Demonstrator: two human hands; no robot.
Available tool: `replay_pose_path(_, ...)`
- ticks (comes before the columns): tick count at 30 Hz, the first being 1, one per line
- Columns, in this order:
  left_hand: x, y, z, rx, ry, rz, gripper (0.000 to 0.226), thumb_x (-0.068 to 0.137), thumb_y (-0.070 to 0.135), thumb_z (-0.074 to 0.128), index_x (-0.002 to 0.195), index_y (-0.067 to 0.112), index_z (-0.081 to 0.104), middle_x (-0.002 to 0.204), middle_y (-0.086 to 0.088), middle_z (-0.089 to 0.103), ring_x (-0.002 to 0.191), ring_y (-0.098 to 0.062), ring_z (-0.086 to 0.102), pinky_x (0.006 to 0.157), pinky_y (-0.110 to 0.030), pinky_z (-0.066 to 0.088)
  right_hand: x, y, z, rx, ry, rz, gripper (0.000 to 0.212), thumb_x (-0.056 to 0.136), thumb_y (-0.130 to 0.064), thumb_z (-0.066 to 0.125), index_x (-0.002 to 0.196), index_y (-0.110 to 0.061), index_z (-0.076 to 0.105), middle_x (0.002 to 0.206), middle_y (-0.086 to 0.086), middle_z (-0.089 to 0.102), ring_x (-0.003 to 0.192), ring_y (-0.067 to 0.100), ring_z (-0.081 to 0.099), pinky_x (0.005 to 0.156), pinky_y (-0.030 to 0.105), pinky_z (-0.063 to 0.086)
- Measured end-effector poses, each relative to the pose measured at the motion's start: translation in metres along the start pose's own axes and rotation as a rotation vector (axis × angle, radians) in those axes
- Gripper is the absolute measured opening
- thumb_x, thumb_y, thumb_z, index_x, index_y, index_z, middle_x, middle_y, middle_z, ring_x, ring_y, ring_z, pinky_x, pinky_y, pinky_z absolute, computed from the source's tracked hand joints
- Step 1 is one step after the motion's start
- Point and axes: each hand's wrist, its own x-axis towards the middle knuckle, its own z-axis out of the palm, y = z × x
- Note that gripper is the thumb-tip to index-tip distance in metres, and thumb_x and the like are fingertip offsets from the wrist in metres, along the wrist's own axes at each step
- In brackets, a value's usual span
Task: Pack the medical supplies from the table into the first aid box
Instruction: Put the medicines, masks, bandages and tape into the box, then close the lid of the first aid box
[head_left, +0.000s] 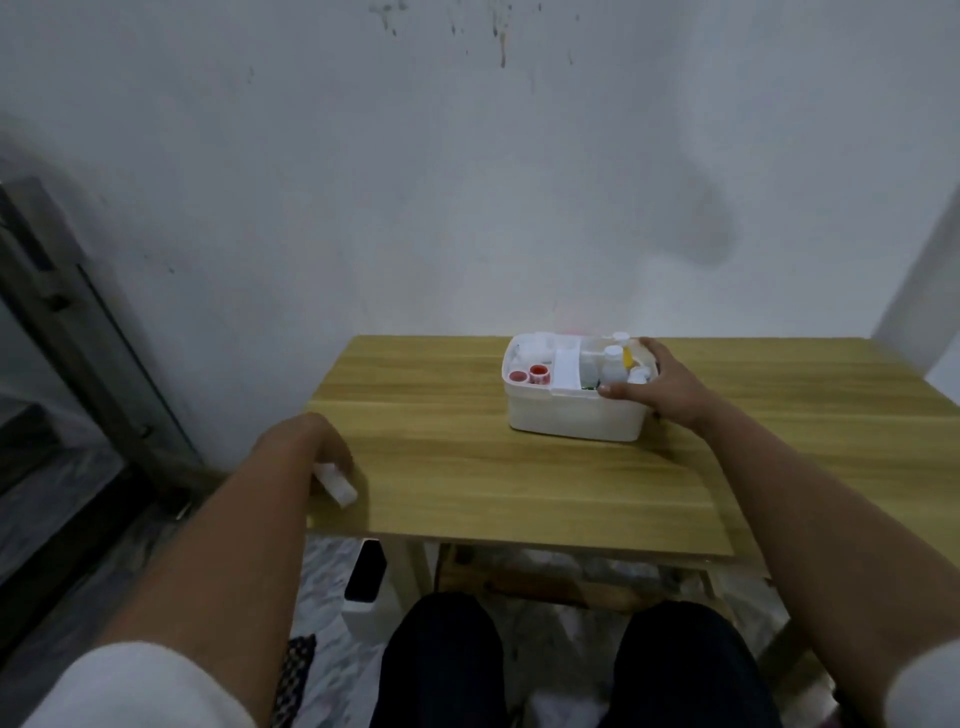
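A white first aid box (571, 415) stands open on the wooden table (519, 478), toward the back and right of the middle. Inside it are white bottles (612, 364), two red-capped containers (530, 374) and a white divider tray. My right hand (660, 382) grips the box's right rim, thumb on the front edge. At the table's front left corner my left hand (322, 447) is closed around a small white object (337, 486), which rests on the tabletop. The hand hides most of it.
A grey wall rises right behind the table. A white bin with a dark opening (363, 587) stands on the floor under the table's left front. My dark-trousered knees are below the front edge. A dark door frame runs along the left.
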Motion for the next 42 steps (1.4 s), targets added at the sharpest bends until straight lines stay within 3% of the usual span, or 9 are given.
replay_pose_path(3,0.003,0.004,0.009,0.051,0.123,0.060,0.053,0.085,0.032,0.086,0.122,0.001,0.065,0.133,-0.018,0.062,0.121,-0.032,0.065,0.101,-0.041,0.055,-0.002,0.000,0.000,-0.005,-0.003,0.014,0.146,0.037,-0.070,0.094,0.159,-0.027,0.027,0.147,-0.002,0.050,0.128,0.022,0.055,0.108,0.044,0.049)
replay_pose_path(7,0.006,0.022,0.001,-0.298,0.235,0.180,0.040,0.071,0.023,0.094,0.092,0.002,0.066,0.102,-0.023,0.072,0.091,-0.036,0.074,0.083,-0.050,0.064,-0.002,0.000,-0.001,0.025,0.002,-0.008,0.134,0.040,-0.066,0.097,0.153,-0.029,0.036,0.142,-0.004,0.058,0.122,0.016,0.061,0.101,0.036,0.053)
replay_pose_path(12,-0.034,0.094,-0.035,-0.461,0.412,0.474,0.036,0.077,0.027,0.091,0.091,0.003,0.068,0.083,-0.015,0.075,0.071,-0.026,0.075,0.066,-0.044,0.066,0.000,0.003,0.000,0.055,0.003,-0.006,0.140,0.041,-0.062,0.099,0.158,-0.027,0.030,0.144,-0.006,0.055,0.126,0.015,0.059,0.107,0.037,0.050)
replay_pose_path(19,-0.078,0.211,-0.038,-0.369,0.483,0.732,0.041,0.078,0.038,0.086,0.100,0.012,0.063,0.095,-0.005,0.069,0.088,-0.029,0.070,0.081,-0.043,0.062,0.002,0.005,0.002,0.057,0.008,-0.002,0.133,0.056,-0.048,0.098,0.161,-0.025,0.019,0.144,-0.003,0.049,0.126,0.018,0.053,0.103,0.033,0.046)
replay_pose_path(27,-0.080,0.275,-0.006,-0.279,0.444,0.790,0.038,0.079,0.038,0.085,0.093,0.014,0.060,0.089,-0.005,0.068,0.080,-0.027,0.068,0.057,-0.029,0.043,0.005,0.010,0.000,0.084,-0.013,-0.006,0.126,0.060,-0.043,0.098,0.159,-0.029,0.021,0.138,-0.007,0.053,0.117,0.014,0.057,0.092,0.027,0.051)
replay_pose_path(31,-0.073,0.284,0.002,-0.230,0.481,0.788,0.033,0.081,0.039,0.080,0.082,0.017,0.056,0.085,-0.004,0.064,0.079,-0.025,0.065,0.055,-0.029,0.039,0.005,0.008,-0.002,0.068,-0.010,-0.004,0.119,0.064,-0.038,0.097,0.158,-0.028,0.023,0.128,-0.014,0.053,0.106,0.001,0.057,0.080,0.016,0.047)
replay_pose_path(34,-0.068,0.283,0.000,-0.227,0.526,0.774,0.030,0.084,0.041,0.075,0.086,0.016,0.058,0.085,-0.001,0.062,0.080,-0.025,0.063,0.059,-0.029,0.040,0.006,0.006,-0.003,0.038,-0.030,-0.004,0.120,0.064,-0.038,0.097,0.158,-0.027,0.023,0.128,-0.014,0.052,0.108,0.004,0.058,0.084,0.019,0.049)
replay_pose_path(38,-0.058,0.271,-0.010,-0.247,0.598,0.723,0.027,0.087,0.042,0.068,0.095,0.016,0.067,0.093,-0.002,0.070,0.082,-0.025,0.066,0.063,-0.029,0.043,0.009,0.004,-0.007,0.002,-0.071,0.015,0.135,0.054,-0.052,0.098,0.160,-0.028,0.019,0.145,-0.008,0.050,0.130,0.017,0.053,0.108,0.039,0.050)
replay_pose_path(42,-0.045,0.256,-0.017,-0.273,0.601,0.657,0.029,0.090,0.046,0.066,0.097,0.017,0.068,0.091,0.001,0.069,0.084,-0.023,0.067,0.070,-0.032,0.048,0.014,0.004,-0.012,-0.007,-0.086,0.022,0.131,0.060,-0.053,0.096,0.162,-0.025,0.019,0.148,-0.010,0.047,0.129,0.016,0.052,0.107,0.035,0.048)
